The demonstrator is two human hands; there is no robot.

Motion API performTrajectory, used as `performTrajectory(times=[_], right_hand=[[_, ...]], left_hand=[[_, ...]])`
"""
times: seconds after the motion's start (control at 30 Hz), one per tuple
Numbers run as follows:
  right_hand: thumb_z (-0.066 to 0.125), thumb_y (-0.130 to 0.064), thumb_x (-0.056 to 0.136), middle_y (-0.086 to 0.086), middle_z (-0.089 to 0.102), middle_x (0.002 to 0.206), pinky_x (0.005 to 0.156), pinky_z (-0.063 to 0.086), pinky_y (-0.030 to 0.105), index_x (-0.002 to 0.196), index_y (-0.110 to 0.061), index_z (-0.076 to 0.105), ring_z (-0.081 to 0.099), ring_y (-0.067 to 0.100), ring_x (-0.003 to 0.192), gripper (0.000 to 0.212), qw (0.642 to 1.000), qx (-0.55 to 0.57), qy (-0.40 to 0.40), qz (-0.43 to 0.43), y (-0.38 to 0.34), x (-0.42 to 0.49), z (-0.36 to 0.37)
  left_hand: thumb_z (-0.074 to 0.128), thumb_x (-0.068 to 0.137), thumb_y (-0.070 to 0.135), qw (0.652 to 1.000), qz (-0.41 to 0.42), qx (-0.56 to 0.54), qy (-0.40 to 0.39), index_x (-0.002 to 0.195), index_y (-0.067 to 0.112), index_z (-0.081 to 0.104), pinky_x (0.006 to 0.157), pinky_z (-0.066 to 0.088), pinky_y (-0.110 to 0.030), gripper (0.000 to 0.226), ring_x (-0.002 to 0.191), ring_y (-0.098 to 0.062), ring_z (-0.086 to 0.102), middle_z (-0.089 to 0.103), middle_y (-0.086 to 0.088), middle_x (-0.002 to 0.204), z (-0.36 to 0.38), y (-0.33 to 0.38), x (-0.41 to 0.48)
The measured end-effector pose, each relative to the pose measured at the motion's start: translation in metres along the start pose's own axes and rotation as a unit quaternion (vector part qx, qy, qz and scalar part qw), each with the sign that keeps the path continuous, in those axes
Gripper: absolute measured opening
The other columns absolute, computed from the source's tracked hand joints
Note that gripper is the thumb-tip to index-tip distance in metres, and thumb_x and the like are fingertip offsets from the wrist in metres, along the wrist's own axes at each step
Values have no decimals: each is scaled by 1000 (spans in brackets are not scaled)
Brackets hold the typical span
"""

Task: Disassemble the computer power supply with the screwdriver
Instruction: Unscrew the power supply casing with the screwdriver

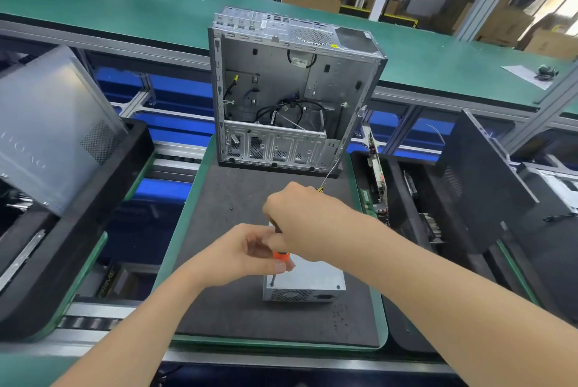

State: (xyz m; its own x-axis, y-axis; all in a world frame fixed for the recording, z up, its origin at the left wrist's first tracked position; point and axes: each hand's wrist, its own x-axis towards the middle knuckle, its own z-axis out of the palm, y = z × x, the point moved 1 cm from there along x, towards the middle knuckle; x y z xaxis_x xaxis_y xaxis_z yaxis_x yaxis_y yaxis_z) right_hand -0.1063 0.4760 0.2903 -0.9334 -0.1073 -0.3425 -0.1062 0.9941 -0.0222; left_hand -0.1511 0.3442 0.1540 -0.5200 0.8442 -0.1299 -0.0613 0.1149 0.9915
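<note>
A silver power supply [316,278] lies on the dark mat [225,311] in front of me, its vented side facing me. A screwdriver with an orange and black handle [280,256] stands nearly upright, its tip on a screw at the near left corner of the unit's top. My right hand [300,220] grips the upper part of the handle from above. My left hand [247,253] pinches the lower orange part of the handle between thumb and fingers. Most of the handle is hidden by both hands.
An opened, gutted computer case [291,89] stands upright at the far end of the mat. Several small loose screws [339,316] lie on the mat near the unit. Black trays with a grey case panel [53,123] at left and circuit boards [377,174] at right flank the mat.
</note>
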Motion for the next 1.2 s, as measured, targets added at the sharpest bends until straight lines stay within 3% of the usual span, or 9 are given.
performTrajectory(times=[0.13,0.33,0.47,0.6,0.7,0.83,0.97,1.1,1.2], right_hand=[[67,-17,85,2,62,90,64,57,39,88,-20,60,64,29,83,9,997,15,-24,-74,5,-6,-6],[70,-5,80,-4,60,93,73,57,45,93,-19,68,60,21,96,19,987,9,-48,-153,3,-7,-7],[69,-34,84,-3,56,95,67,53,38,94,-20,63,60,22,92,17,989,-9,7,-150,3,-10,-6],[46,-72,89,-2,47,71,59,43,35,76,-20,44,54,29,64,53,976,-100,174,-85,1,-9,-7],[37,-81,89,1,42,63,51,37,32,62,-19,41,43,23,52,68,985,-73,153,13,-5,-6,1],[52,-61,97,2,46,64,46,35,25,65,-18,39,46,19,45,55,997,29,63,39,-1,2,7],[64,-41,92,4,60,66,48,53,29,78,-11,60,58,16,38,33,999,36,34,-22,6,0,1],[69,-30,85,-1,61,82,60,56,34,82,-19,62,65,27,71,13,997,37,14,-65,9,-4,0],[71,-22,82,-7,61,83,62,54,33,84,-24,63,63,25,85,9,994,40,7,-104,12,-5,-2]], left_hand=[[74,96,7,1000,-11,-7,-3,118,2,70,104,56,-42,23,114,-30,73,78,-16,112,-2,-1,-3],[79,91,6,1000,-19,-11,8,113,-8,68,103,57,-43,29,112,-33,74,77,-20,111,-1,-1,-2],[82,87,2,999,-14,18,37,105,-5,75,99,58,-43,21,107,-30,75,78,-22,103,1,-1,-1],[88,78,23,998,-19,29,56,100,-2,75,99,54,-51,36,105,-37,73,76,-24,100,4,0,-3],[88,76,29,998,-29,25,59,101,3,75,100,56,-49,38,108,-38,70,75,-23,105,4,-4,-2],[85,82,6,1000,4,-3,20,105,16,77,95,60,-38,27,107,-26,75,73,-23,108,0,-12,0],[87,80,27,976,21,217,6,116,40,74,97,47,-13,40,115,-2,65,72,17,120,-5,-31,-6],[82,80,36,956,13,294,12,107,46,74,105,46,-24,30,119,-4,59,56,16,124,0,-51,-10],[81,80,33,951,18,305,40,96,43,74,97,51,-32,20,109,-9,59,57,14,115,2,-53,-8]])
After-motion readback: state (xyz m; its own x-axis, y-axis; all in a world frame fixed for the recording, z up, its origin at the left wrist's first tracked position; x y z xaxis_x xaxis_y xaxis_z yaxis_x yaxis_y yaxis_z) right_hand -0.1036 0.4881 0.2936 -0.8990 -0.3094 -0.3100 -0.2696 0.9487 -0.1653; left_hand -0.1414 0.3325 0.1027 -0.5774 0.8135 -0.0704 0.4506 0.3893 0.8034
